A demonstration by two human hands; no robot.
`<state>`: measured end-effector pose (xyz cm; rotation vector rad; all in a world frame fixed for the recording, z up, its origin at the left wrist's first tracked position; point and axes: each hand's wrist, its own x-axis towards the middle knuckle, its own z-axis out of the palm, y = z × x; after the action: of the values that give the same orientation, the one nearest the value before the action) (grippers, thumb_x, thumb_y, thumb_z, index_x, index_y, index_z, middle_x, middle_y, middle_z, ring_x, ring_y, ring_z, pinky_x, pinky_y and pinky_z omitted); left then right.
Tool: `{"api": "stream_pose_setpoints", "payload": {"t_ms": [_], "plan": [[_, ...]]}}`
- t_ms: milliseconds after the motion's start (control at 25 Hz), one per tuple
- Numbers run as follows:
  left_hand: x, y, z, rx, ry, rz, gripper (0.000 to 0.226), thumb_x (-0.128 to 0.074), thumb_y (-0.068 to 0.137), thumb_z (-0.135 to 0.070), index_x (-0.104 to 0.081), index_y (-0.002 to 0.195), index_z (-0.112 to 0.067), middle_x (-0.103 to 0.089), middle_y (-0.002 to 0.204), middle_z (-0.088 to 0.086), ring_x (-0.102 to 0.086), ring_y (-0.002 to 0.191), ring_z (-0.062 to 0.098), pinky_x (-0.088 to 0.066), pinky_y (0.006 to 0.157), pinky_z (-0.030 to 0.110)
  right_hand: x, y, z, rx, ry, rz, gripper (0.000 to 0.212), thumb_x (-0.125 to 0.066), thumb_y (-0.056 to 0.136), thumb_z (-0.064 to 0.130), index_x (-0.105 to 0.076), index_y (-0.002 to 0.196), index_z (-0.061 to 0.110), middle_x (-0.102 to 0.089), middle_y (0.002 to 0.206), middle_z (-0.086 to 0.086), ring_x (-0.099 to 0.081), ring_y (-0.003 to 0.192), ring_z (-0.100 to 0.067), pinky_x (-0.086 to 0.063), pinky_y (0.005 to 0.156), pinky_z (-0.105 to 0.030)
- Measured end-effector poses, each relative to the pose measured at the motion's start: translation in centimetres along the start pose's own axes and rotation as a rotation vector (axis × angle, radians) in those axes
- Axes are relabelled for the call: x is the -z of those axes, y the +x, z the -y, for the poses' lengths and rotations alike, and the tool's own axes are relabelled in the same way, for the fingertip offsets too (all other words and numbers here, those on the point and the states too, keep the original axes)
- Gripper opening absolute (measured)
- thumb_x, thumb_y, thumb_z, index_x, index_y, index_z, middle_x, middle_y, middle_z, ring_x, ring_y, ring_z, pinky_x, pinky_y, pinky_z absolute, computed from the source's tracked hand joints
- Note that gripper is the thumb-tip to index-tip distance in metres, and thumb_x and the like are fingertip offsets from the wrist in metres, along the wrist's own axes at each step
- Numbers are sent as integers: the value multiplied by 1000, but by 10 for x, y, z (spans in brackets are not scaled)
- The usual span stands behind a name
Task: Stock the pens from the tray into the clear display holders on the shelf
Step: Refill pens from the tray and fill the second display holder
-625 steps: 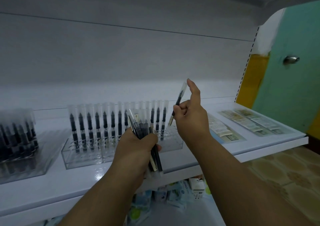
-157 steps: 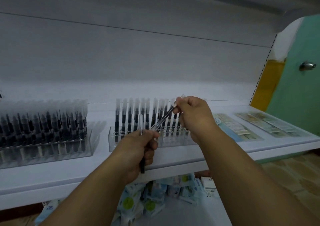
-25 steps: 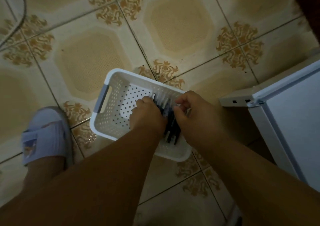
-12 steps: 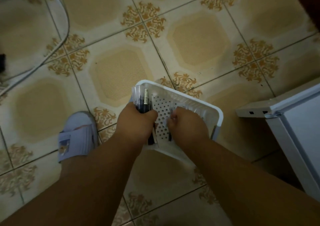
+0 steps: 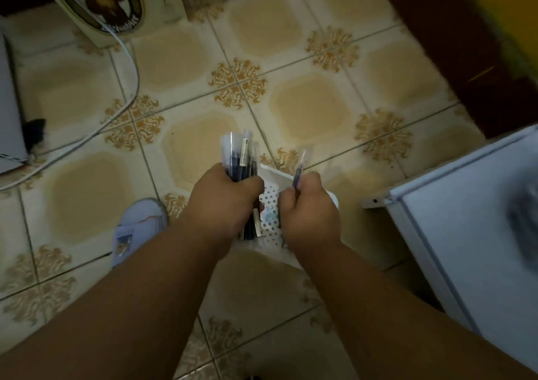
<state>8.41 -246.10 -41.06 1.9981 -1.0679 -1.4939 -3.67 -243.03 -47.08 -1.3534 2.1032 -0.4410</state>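
pens (image 5: pixel 240 158) stand bundled in the left hand (image 5: pixel 224 202), whose fingers are curled tight round the middle of the bundle; the long axes run nearly straight away from the person, clear capped ends fanning out past the knuckles and dark lower ends poking out below the palm. a single pen (image 5: pixel 299 170) is pinched in the curled fingers of the right hand (image 5: pixel 310 213), its long axis parallel to the bundle, tilted slightly right, its pale end pointing away from the person. the two hands are side by side, near each other but apart. both hover over the white perforated tray (image 5: pixel 269 202), which sits on the patterned tiled floor (image 5: pixel 305 103) and is mostly hidden beneath them; only its dotted base and far rim show between the hands. left of the tray, a foot in a pale slipper (image 5: pixel 136 228) rests on the floor. right of the tray is the corner of a white shelf unit (image 5: pixel 465 205). far beyond the tray on the left, a white cable (image 5: pixel 128 68) curves across the tiles.
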Motion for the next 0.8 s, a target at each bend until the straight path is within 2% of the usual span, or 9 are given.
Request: {"api": "stream_pose_setpoints", "payload": {"t_ms": [120, 240, 320, 440, 480, 600, 680, 800], "plan": [[14, -70, -41, -129, 19, 10, 9, -63, 84, -20, -62, 92, -15, -67, 82, 17, -65, 71, 33, -58, 66, 52, 78, -36, 38, 65, 100, -123, 14, -42, 99, 30, -36, 94, 18, -47, 65, 0, -44, 53, -17, -28, 46, -31], [29, -148, -68, -248, 0, 6, 10, -62, 82, -20, -63, 88, -12, -68, 77, 13, -62, 63, 25, -50, 55, 34, 156, -86, 74, 140, 213, -242, 13, -45, 98, 29, -38, 93, 20, -48, 67, 5, -44, 54, -12, -28, 46, -29], [33, -203, -86, -322, -69, 48, 8, -64, 83, -18, -63, 86, -10, -66, 72, 13, -60, 57, 20, -47, 53, 32, 206, -132, 81, 191, 272, -307, 15, -50, 95, 30, -40, 86, 23, -48, 66, 7, -43, 54, -9, -31, 47, -28], [30, -292, -115, -461, -172, 172, 7, -68, 84, -14, -64, 86, -9, -65, 68, 14, -64, 57, 18, -49, 54, 32, 277, -215, 71, 223, 415, -465, 18, -59, 87, 26, -44, 78, 22, -53, 64, -3, -47, 55, -19, -40, 51, -34], [27, -321, -125, -508, -207, 227, 6, -70, 85, -13, -65, 86, -10, -66, 67, 11, -67, 60, 19, -50, 55, 33, 300, -242, 65, 225, 456, -524, 17, -61, 85, 25, -46, 76, 21, -54, 63, -5, -48, 55, -21, -41, 51, -33], [9, -396, -149, -613, -279, 397, 6, -72, 83, -13, -68, 82, -9, -66, 67, 13, -65, 66, 26, -50, 62, 38, 357, -309, 46, 249, 521, -653, 17, -63, 84, 27, -49, 74, 24, -47, 52, -1, -38, 44, -10, -31, 44, -21], [-14, -439, -155, -618, -305, 500, 9, -72, 81, -16, -69, 83, -8, -66, 69, 16, -62, 61, 26, -48, 62, 38, 388, -347, 31, 292, 546, -737, 17, -62, 86, 31, -49, 76, 26, -48, 53, -2, -38, 45, -8, -32, 46, -24], [-48, -486, -158, -609, -303, 599, 22, -74, 77, -20, -66, 91, -6, -65, 68, 12, -61, 53, 23, -49, 59, 37, 419, -390, 2, 323, 507, -918, 22, -58, 90, 35, -44, 75, 26, -42, 53, 1, -35, 45, -9, -29, 45, -23]]}}
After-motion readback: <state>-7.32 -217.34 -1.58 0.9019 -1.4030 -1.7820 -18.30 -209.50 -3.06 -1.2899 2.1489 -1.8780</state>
